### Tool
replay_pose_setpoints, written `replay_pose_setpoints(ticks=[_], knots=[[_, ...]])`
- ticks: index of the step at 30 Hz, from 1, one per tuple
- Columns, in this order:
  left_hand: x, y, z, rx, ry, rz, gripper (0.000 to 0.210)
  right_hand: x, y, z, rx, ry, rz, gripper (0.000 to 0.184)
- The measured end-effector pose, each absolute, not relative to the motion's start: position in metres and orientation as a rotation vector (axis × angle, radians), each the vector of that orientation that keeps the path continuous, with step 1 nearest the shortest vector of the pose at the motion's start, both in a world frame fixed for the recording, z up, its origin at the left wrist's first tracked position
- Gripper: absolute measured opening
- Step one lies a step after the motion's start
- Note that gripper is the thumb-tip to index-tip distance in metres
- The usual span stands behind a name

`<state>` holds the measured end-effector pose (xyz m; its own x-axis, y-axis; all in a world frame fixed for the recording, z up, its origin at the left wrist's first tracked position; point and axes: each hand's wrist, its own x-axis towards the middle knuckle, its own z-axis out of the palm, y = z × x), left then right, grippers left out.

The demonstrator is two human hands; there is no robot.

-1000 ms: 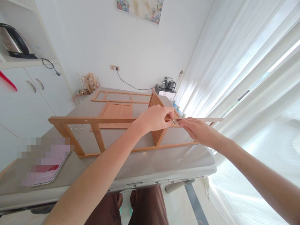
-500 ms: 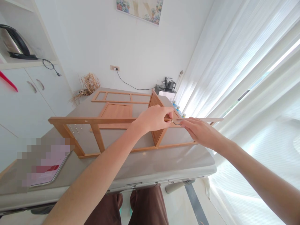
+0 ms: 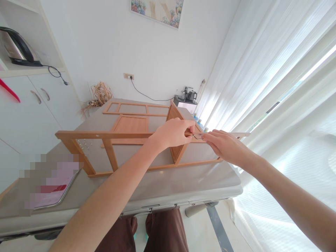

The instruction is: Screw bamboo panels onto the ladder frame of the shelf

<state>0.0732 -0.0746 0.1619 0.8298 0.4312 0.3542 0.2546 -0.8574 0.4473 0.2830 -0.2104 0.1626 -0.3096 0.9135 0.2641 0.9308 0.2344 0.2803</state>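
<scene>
A wooden ladder-like frame [image 3: 126, 135] stands on its long edge on the grey table [image 3: 183, 182], with a wooden panel [image 3: 175, 114] upright against it. My left hand [image 3: 172, 132] is closed over the frame's top rail, thumb and forefinger pinched by a small metal fastener. In my right hand [image 3: 223, 144] a thin bent hex key [image 3: 197, 137] is held between the fingertips, its tip at that fastener. My left fingers hide part of the joint.
Behind lie another wooden frame [image 3: 131, 109] and a flat wooden panel [image 3: 131, 125]. Several small screws [image 3: 85, 143] are scattered inside the frame's left end. A partly blurred booklet or tablet [image 3: 56, 196] rests at the left front. White curtains [image 3: 262, 70] hang on the right.
The hex key has turned slightly at the fastener, and my right fingers have shifted a little with it. My left hand stays in place on the rail.
</scene>
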Motion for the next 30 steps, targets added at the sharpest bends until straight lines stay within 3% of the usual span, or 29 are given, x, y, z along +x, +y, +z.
replay_pose_setpoints(ticks=[14, 30], knots=[[0.073, -0.075, 0.164, 2.626, 0.505, 0.61, 0.015, 0.266, -0.207, 0.197, -1.739, -2.668, -1.117, 0.032], [0.072, -0.075, 0.163, 2.628, 0.485, 0.622, 0.013, 0.271, -0.207, 0.196, -1.75, -2.664, -0.899, 0.029]])
